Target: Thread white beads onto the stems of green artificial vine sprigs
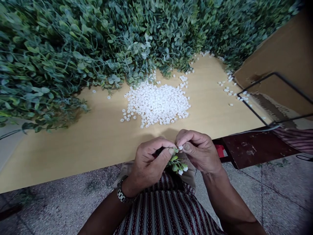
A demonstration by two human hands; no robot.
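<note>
My left hand (154,160) pinches a leafy artificial sprig (174,166) between thumb and forefinger. White bud-like pieces (182,170) show at the sprig's lower end, which hangs below the fingers. Close beside it, my right hand (199,150) holds a small white bead-like piece (180,148) in its thumb and fingertips, right at the green tip in the left hand. Whether the piece is on the tip, I cannot tell. Both hands are just over the table's near edge. A heap of the same small white pieces (158,102) lies beyond them on the table.
Artificial greenery (110,42) is piled across the back of the wooden table (73,143). Loose white pieces lie around the heap and at the right. A torn cardboard box (283,55) and a black wire frame (255,113) stand at the right, above a dark red bench (251,148).
</note>
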